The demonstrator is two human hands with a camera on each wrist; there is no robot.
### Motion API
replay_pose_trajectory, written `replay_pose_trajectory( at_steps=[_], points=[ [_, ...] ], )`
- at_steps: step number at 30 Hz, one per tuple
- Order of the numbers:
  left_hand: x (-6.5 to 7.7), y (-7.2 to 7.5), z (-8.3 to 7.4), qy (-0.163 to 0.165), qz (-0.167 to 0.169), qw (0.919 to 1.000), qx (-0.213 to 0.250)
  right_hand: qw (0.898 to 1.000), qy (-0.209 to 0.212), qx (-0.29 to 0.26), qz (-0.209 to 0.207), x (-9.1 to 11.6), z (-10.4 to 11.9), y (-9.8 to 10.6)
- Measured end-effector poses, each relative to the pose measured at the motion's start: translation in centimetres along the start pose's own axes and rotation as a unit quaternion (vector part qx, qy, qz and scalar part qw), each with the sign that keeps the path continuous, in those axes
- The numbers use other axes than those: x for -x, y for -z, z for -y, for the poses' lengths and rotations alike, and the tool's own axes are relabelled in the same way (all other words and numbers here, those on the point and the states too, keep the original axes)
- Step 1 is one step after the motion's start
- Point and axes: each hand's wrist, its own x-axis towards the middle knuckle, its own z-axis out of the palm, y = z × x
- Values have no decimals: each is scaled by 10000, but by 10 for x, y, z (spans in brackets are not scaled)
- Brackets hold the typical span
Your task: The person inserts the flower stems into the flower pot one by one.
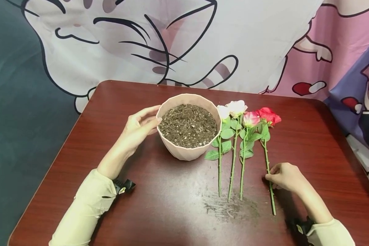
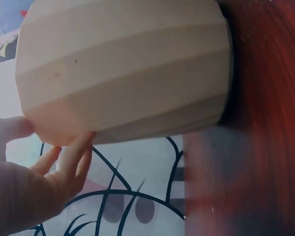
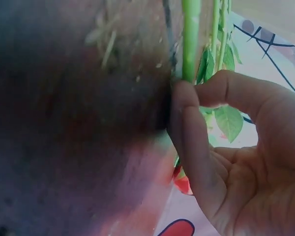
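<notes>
A cream faceted flower pot (image 1: 184, 153) filled with dark soil (image 1: 189, 126) stands on the table. My left hand (image 1: 135, 130) holds its left side by the rim, thumb at the edge; in the left wrist view, fingers (image 2: 78, 157) touch the outer wall. My right hand (image 1: 287, 176) pinches the lower stem of a red rose (image 1: 269, 116), which lies on the tabletop. Close up, the green stem (image 3: 190, 44) runs between thumb and index finger. Left of it lie a pink-and-white rose (image 1: 251, 119) and two pale roses (image 1: 236, 108), stems toward me.
The dark red wooden table (image 1: 135, 218) carries everything. Smudges of soil and moisture (image 1: 227, 206) mark its surface below the stems. A cloth with cartoon cats (image 1: 110, 44) hangs behind the far edge. Dark straps (image 1: 124, 186) sit on both wrists.
</notes>
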Motion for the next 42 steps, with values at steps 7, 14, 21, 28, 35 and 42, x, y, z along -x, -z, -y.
replay_pose_trajectory(
  at_steps=[7, 14, 21, 28, 35, 42],
  points=[
    [-1, -4, -5, 83, -135, 9999, -22, 9980, 24, -599, 181, -6, -2, 20],
    [0, -4, -7, 105, -208, 9997, -48, 9832, 500, -1668, 554, -9, -11, 45],
    [1, -4, -6, 101, -144, 9998, 99, 9392, 1353, -3130, 403, 0, -26, 72],
    [4, -4, -4, 105, -146, 9997, 141, 8604, 2520, -4401, 495, -7, 1, 89],
    [5, -6, -3, 146, -137, 9997, 148, 7717, 3685, -5136, 701, -26, 58, 90],
    [4, -5, -1, 148, -144, 9998, 66, 7181, 4194, -5553, 45, -43, 129, 93]
  ],
)
